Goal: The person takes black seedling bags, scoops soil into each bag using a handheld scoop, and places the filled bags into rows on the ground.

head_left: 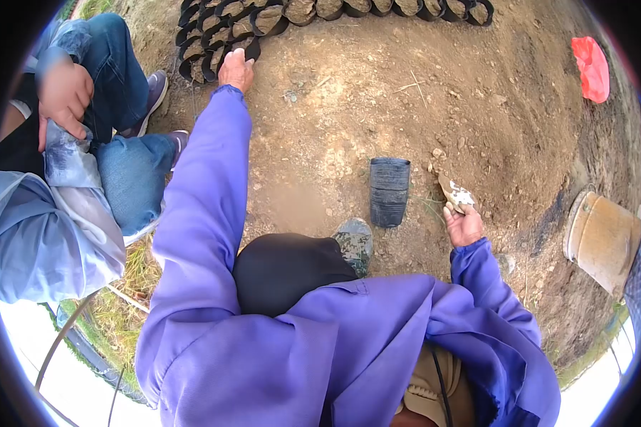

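Note:
My left hand (236, 70) reaches out to the edge of the rows of soil-filled black pots (267, 20) at the top left. Its fingers are curled at the rim of one pot, and what they grip, if anything, is hidden. Low on the right, my right hand (464, 225) holds a flat, pale scoop-like piece (457, 193) with white patches. A stack of black plastic pots (389, 192) lies on the soil between my arms, left of my right hand.
Another person (124, 78) in jeans sits close on my left, a hand on the knee. A red plastic bag (591, 70) lies at the upper right. A muddy bucket (602, 238) stands at the right. My shoe (355, 245) is below the stack.

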Demonstrator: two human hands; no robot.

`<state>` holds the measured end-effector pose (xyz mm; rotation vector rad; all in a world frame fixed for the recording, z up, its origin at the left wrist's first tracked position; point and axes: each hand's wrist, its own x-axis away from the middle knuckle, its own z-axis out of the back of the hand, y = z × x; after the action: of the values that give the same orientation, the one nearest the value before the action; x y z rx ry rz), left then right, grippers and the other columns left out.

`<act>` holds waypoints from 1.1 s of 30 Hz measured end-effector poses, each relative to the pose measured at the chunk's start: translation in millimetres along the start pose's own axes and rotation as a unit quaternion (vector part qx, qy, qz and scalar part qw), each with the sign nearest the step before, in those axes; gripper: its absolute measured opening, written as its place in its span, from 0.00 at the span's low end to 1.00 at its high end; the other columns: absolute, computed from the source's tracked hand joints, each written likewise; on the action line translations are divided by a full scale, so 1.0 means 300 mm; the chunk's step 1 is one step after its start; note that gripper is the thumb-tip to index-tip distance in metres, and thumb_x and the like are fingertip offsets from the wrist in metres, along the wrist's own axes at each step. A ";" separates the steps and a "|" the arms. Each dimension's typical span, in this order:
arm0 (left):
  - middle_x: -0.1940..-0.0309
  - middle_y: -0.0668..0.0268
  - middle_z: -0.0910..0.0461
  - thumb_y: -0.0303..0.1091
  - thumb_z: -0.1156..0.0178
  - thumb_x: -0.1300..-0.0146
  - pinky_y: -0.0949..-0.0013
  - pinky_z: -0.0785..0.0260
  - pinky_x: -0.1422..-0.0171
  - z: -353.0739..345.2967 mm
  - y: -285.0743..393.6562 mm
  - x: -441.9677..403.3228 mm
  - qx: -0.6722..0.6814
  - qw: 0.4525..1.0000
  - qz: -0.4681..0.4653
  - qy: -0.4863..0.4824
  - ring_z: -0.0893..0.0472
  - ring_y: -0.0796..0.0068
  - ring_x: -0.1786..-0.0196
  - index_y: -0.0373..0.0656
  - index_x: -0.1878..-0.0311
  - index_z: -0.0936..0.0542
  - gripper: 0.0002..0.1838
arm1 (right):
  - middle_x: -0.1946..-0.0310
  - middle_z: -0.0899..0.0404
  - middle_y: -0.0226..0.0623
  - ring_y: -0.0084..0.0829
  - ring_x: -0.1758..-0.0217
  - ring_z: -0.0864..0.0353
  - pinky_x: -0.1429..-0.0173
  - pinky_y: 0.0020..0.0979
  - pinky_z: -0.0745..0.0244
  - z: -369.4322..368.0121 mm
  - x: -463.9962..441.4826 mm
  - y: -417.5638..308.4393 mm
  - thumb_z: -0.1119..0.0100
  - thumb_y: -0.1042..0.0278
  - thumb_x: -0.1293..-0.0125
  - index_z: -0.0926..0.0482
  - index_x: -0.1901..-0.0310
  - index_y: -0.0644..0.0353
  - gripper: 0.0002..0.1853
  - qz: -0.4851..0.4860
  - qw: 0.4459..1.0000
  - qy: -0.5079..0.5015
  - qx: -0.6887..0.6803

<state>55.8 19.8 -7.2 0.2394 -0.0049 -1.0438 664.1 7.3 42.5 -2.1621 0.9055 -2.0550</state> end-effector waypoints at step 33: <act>0.69 0.60 0.28 0.24 0.43 0.48 0.58 0.28 0.62 0.102 0.859 0.392 0.170 0.909 -0.374 -0.064 0.23 0.57 0.63 0.44 0.67 0.24 0.05 | 0.59 0.21 0.37 0.35 0.64 0.17 0.65 0.33 0.15 -0.529 0.078 -0.223 0.57 0.83 0.41 0.34 0.41 0.57 0.24 0.379 0.845 -0.242 0.289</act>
<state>331.8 36.7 61.0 0.5118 -0.2313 -1.8284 542.8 111.3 111.2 -1.5090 0.7515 -1.1179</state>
